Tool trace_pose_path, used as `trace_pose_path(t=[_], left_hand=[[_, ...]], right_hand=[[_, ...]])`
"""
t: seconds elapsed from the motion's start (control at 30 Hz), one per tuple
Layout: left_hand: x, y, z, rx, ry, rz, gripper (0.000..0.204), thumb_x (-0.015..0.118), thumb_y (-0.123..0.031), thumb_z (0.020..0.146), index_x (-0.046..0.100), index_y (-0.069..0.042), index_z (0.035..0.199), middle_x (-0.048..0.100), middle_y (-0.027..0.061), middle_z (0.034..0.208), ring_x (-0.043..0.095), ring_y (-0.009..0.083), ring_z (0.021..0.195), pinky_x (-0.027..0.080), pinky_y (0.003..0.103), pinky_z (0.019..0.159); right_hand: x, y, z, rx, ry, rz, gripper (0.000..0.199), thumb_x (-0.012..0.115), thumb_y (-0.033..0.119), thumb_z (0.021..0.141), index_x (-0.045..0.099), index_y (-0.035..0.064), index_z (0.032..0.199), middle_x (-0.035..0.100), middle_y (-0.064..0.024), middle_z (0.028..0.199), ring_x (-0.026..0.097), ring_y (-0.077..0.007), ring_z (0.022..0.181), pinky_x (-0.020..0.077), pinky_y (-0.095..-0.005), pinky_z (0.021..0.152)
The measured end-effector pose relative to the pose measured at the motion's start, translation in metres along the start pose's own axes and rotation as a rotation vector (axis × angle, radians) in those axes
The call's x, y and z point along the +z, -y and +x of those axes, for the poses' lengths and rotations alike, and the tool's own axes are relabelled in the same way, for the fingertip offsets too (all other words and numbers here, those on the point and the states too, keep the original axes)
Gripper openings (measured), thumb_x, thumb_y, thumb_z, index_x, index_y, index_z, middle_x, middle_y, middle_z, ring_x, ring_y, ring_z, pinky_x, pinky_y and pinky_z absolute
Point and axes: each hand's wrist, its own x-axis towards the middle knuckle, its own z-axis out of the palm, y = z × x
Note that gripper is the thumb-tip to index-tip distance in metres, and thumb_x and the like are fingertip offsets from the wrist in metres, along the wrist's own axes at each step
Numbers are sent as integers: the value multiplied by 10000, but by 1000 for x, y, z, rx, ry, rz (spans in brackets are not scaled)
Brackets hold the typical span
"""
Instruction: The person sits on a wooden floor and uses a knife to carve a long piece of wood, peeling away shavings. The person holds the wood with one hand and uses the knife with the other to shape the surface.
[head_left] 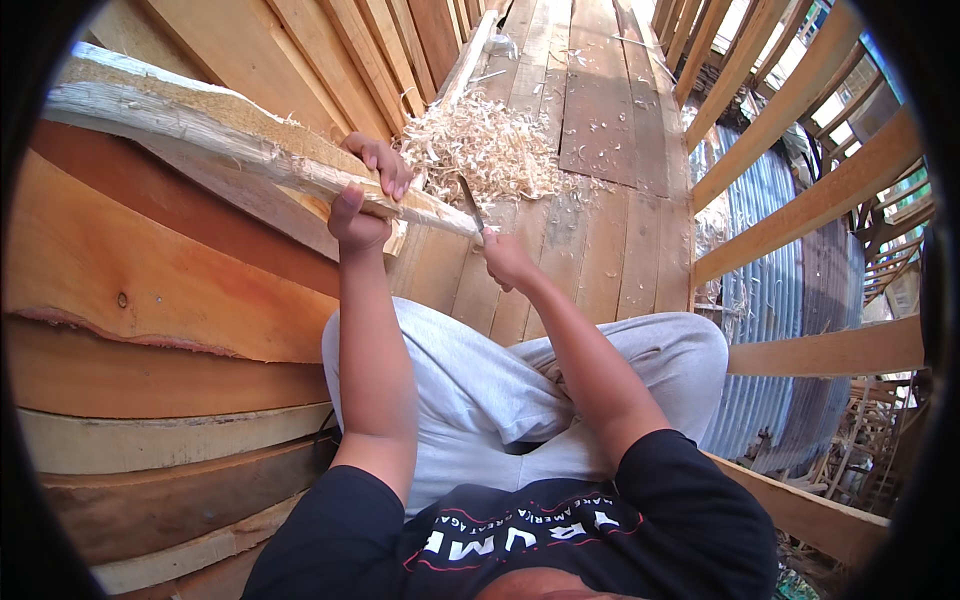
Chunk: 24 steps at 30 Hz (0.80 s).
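My left hand [362, 222] is closed round a long, rough pale piece of wood [230, 130], with the thumb on the near side and fingers curled over from the far side. The wood slants down from the upper left and narrows to a freshly cut, lighter end [440, 213]. Just beyond that end, my right hand [510, 262] is closed on the handle of a knife [470, 202]. Its thin blade points up and away, close to the narrow tip; whether they touch I cannot tell. Most of the handle is hidden in my fist.
Curly wood shavings [485, 150] lie heaped on the plank floor [610, 240] past the knife. Stacked boards [160, 290] line the left side. A slatted wooden railing [810, 205] runs along the right, with corrugated metal sheeting [765, 290] below it. My crossed legs [470, 375] are close beneath my arms.
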Motion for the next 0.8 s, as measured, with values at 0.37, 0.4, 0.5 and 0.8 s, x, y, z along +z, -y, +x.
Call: trace_pose_path(t=[0.37,0.4,0.5,0.8], left_hand=[[4,-1,-1,3,-13,36,493,656,-501,767,401,-98,894,431,25,665,446,136,578,369,282,586],[4,-2,-2,-4,-7,36,493,659,-497,765,400,-98,894,431,25,666,447,135,581,369,281,587],[7,-2,-3,-25,9,31,494,672,-487,758,398,-100,896,434,25,669,452,134,589,370,277,591],[18,1,-1,-39,52,24,488,689,-469,747,395,-108,894,438,18,667,454,131,594,363,266,587]], right_hand=[[-11,24,-15,-108,47,301,481,370,427,1017,595,20,893,493,-72,655,479,-124,493,378,-304,436],[-11,29,-20,-55,90,371,494,382,446,1010,596,21,879,486,-73,656,477,-121,498,377,-302,442],[-7,50,-41,-43,80,358,500,408,505,994,555,72,790,410,15,578,331,-81,402,270,-273,382],[-8,47,-33,191,365,638,529,342,553,988,336,165,628,262,70,500,184,-61,372,144,-265,339]])
